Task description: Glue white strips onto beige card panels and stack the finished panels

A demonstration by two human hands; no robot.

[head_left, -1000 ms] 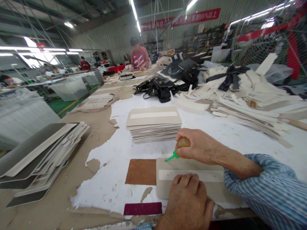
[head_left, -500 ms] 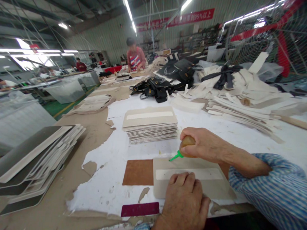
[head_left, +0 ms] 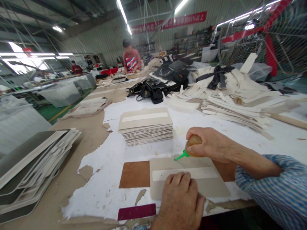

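A beige panel point(head_left: 208, 188) with a pale strip point(head_left: 204, 173) across it lies at the table's near edge, over brown pieces point(head_left: 135, 174) that show at its left and right. My left hand point(head_left: 181, 202) rests flat on the panel's front part, fingers stretched out over the strip's lower edge. In my right hand point(head_left: 206, 140) is an amber squeeze bottle point(head_left: 193, 144) with a green nozzle point(head_left: 182, 155), tilted down to the left. The nozzle's tip is at the panel's far edge; whether it touches I cannot tell.
Behind the panel stands a stack of similar panels point(head_left: 146, 126). A dark maroon strip point(head_left: 137, 212) lies at the front edge. Dark-faced panels point(head_left: 24, 166) are piled at left. Black bags point(head_left: 155, 87) and pale offcuts point(head_left: 236, 109) cover the back. A person point(head_left: 132, 60) stands at the far end.
My right hand has moved the squeeze bottle a little to the right along the panel's far edge. My left hand stays on the panel. The whole view has shifted slightly.
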